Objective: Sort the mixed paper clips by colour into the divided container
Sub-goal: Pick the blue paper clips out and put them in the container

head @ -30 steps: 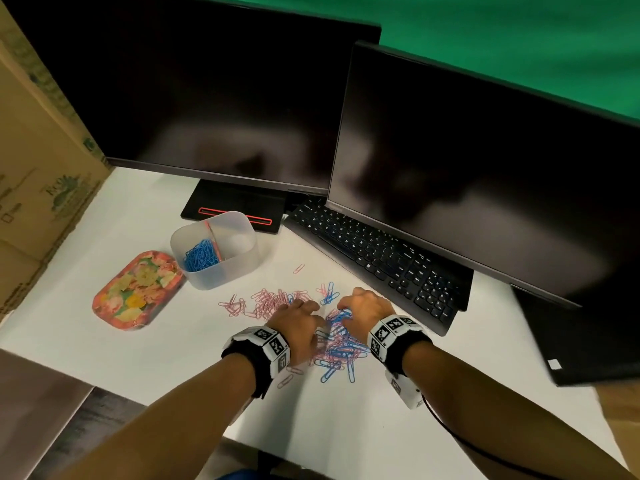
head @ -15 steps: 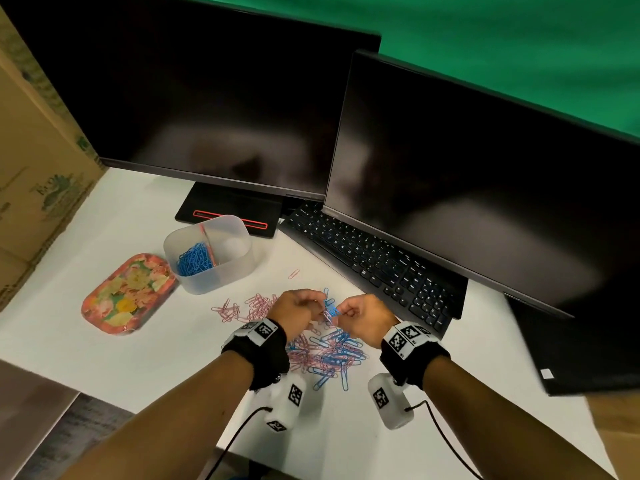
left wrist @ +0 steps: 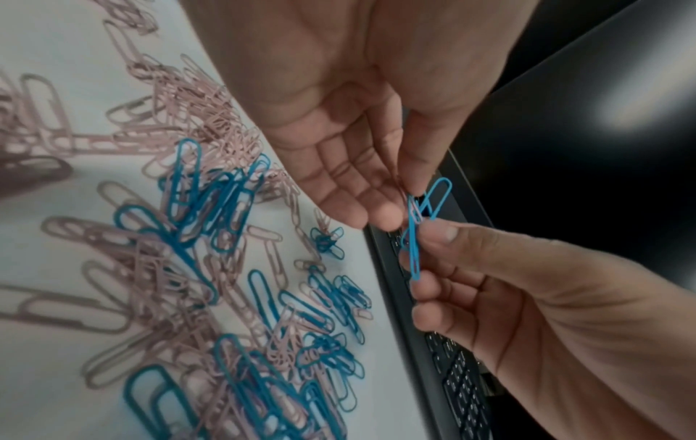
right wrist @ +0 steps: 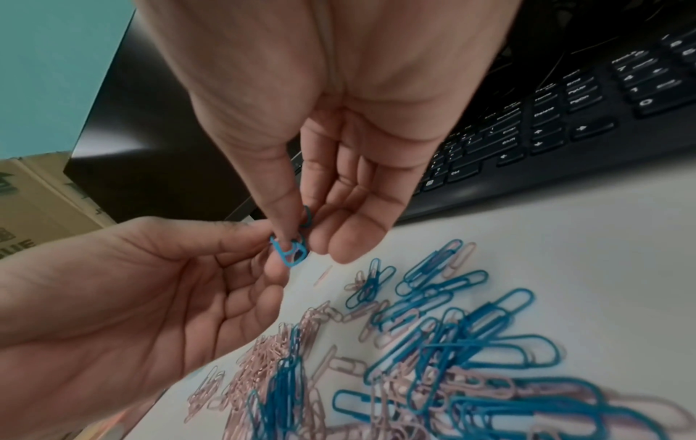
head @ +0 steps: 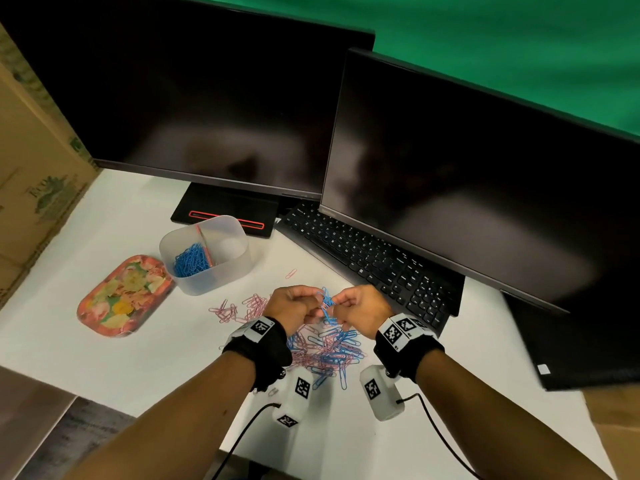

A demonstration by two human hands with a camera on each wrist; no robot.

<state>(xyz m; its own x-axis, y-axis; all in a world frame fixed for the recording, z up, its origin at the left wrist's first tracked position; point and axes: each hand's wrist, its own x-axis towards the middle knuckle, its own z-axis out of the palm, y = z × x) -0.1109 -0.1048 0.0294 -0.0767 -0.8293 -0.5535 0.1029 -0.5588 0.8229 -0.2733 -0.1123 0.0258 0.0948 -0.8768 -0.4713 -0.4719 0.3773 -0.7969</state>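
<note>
Both hands hover above the mixed pile of blue and pink paper clips (head: 325,351) on the white table. Between them hangs a small tangle of blue paper clips (head: 326,303), with a pink one seemingly caught in it. My left hand (head: 316,305) pinches the tangle from the left with thumb and fingertips (left wrist: 376,213). My right hand (head: 338,303) pinches it from the right, its thumb (right wrist: 286,208) pressing on the blue clips (right wrist: 290,254). The clear divided container (head: 221,282) stands at the far left; its left compartment holds blue clips (head: 188,259), the right looks bare.
Loose pink clips (head: 242,306) lie left of the hands, one stray pink clip (head: 291,273) further back. A floral tray (head: 121,296) sits beside the container. A black keyboard (head: 374,265) and two dark monitors (head: 207,109) crowd the back and right; a cardboard box (head: 31,174) walls the left.
Both hands have risen off the pile, where they lay a second ago, and now hold a few linked blue clips between them in the air.
</note>
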